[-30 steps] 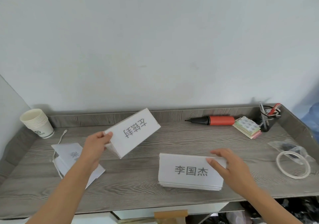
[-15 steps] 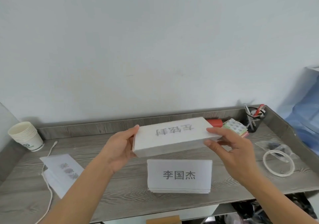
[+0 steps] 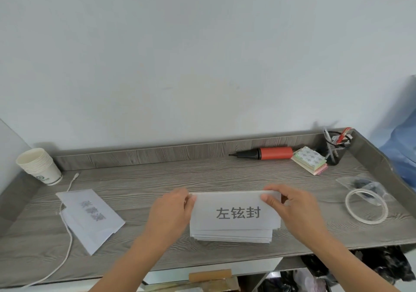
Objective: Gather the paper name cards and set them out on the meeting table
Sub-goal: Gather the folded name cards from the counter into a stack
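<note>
Done so far: most name cards are judged gathered into one stack [image 3: 231,236] near the front edge of the table [image 3: 202,179], and a top card [image 3: 236,223] is held face up on it.
Left to do: the loose cards [image 3: 90,219] at the left are not yet gathered. Nothing is seen set out on a meeting table, so the task is judged to be in its early part.
Paper cups [image 3: 38,166]: one nested pile at the far left; the number in it cannot be counted.
Cable [image 3: 67,224]: one, white, run along the left edge of the loose cards.
Loose cards: at least two sheets, overlapped, laid flat well apart from the stack.
Left hand [image 3: 171,213]: one; its grip is pinched on the top card's upper left corner.
Stack: several cards, shown by layered edges; an exact count cannot be made.
Right hand [image 3: 292,210]: one; its grip is pinched on the upper right corner, thumb on the face.
Pump [image 3: 270,153]: one, red, at the back rim.
Sticker pads [image 3: 309,162]: one small pile.
Pen holder [image 3: 336,150]: one.
Tape roll [image 3: 365,206]: one, at the right.
</note>
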A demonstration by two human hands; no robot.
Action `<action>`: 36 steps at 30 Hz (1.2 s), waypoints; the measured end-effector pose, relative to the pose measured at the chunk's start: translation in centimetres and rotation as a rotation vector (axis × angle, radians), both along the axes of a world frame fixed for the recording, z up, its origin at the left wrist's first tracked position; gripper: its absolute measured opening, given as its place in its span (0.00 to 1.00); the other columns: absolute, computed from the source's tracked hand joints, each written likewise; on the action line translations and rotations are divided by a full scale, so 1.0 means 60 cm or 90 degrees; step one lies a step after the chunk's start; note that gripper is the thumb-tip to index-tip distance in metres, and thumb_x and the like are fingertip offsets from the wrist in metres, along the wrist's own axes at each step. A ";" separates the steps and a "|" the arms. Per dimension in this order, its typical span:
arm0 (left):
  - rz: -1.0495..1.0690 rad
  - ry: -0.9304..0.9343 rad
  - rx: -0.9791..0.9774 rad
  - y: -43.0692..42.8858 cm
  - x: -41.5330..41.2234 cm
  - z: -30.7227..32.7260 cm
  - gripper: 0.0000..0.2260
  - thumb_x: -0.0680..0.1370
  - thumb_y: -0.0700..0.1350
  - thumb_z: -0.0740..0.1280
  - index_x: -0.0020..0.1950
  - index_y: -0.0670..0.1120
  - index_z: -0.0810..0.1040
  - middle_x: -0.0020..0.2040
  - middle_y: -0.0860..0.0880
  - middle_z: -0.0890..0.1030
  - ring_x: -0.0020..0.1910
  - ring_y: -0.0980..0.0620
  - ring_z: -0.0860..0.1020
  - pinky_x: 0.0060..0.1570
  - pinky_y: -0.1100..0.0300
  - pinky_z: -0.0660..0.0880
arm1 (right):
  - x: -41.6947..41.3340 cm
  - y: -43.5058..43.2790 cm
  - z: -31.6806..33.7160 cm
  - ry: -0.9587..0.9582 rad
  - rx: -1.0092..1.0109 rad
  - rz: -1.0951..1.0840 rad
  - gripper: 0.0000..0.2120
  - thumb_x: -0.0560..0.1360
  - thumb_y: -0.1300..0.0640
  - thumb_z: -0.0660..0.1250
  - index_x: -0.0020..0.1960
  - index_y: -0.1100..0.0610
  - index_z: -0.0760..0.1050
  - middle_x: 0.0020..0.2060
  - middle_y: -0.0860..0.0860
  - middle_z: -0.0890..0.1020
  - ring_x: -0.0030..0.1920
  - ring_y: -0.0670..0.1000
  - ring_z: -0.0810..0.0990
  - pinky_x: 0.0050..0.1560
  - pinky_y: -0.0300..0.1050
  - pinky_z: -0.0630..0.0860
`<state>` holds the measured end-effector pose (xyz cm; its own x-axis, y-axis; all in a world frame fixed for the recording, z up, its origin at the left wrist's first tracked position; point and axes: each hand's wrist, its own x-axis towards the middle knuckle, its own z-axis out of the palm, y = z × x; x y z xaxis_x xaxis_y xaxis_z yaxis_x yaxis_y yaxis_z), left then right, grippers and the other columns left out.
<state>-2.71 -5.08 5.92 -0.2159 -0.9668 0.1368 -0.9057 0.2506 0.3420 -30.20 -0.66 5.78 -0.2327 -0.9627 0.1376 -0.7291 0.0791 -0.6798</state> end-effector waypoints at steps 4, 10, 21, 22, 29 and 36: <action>0.025 -0.069 -0.003 0.000 -0.001 -0.009 0.14 0.81 0.55 0.53 0.40 0.50 0.67 0.37 0.53 0.72 0.37 0.51 0.70 0.35 0.58 0.66 | 0.000 -0.004 -0.020 0.153 -0.004 0.024 0.15 0.72 0.38 0.65 0.53 0.43 0.81 0.44 0.42 0.81 0.44 0.45 0.77 0.40 0.44 0.75; 0.023 -0.042 0.021 -0.002 0.001 -0.026 0.12 0.81 0.55 0.53 0.43 0.51 0.66 0.40 0.53 0.74 0.37 0.51 0.72 0.36 0.58 0.68 | 0.011 0.002 -0.040 0.147 0.055 0.087 0.22 0.76 0.41 0.60 0.69 0.45 0.71 0.64 0.44 0.73 0.66 0.48 0.71 0.59 0.46 0.72; 0.024 0.049 0.055 -0.003 0.047 -0.033 0.13 0.79 0.56 0.56 0.55 0.51 0.74 0.50 0.55 0.79 0.48 0.53 0.76 0.44 0.57 0.72 | 0.044 0.005 -0.046 0.312 0.034 0.071 0.37 0.73 0.29 0.48 0.77 0.45 0.48 0.78 0.54 0.54 0.78 0.54 0.53 0.73 0.53 0.58; 0.063 0.092 0.052 -0.005 0.067 -0.040 0.13 0.79 0.56 0.58 0.56 0.50 0.75 0.51 0.54 0.79 0.50 0.54 0.76 0.46 0.58 0.72 | 0.055 -0.001 -0.040 0.357 0.005 0.069 0.36 0.73 0.32 0.50 0.76 0.48 0.56 0.77 0.56 0.60 0.76 0.56 0.58 0.72 0.53 0.59; 0.424 0.042 -0.032 -0.011 0.288 -0.116 0.23 0.70 0.49 0.73 0.62 0.42 0.75 0.67 0.38 0.71 0.65 0.35 0.69 0.59 0.41 0.68 | 0.142 -0.043 -0.032 0.399 0.001 0.168 0.26 0.72 0.37 0.54 0.60 0.50 0.78 0.61 0.50 0.80 0.62 0.54 0.78 0.64 0.48 0.61; 0.639 0.479 0.121 -0.003 0.363 -0.144 0.21 0.73 0.49 0.71 0.60 0.40 0.72 0.55 0.40 0.80 0.48 0.41 0.80 0.52 0.43 0.77 | 0.178 -0.054 -0.031 0.395 0.017 0.172 0.20 0.73 0.40 0.60 0.58 0.48 0.79 0.54 0.45 0.84 0.55 0.50 0.82 0.56 0.49 0.74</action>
<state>19.05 -5.26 -2.73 0.6912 -0.6774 -0.2517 -0.2352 -0.5403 0.8079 -19.54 -3.87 3.91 0.1313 -0.9809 0.1434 -0.9802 -0.1501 -0.1292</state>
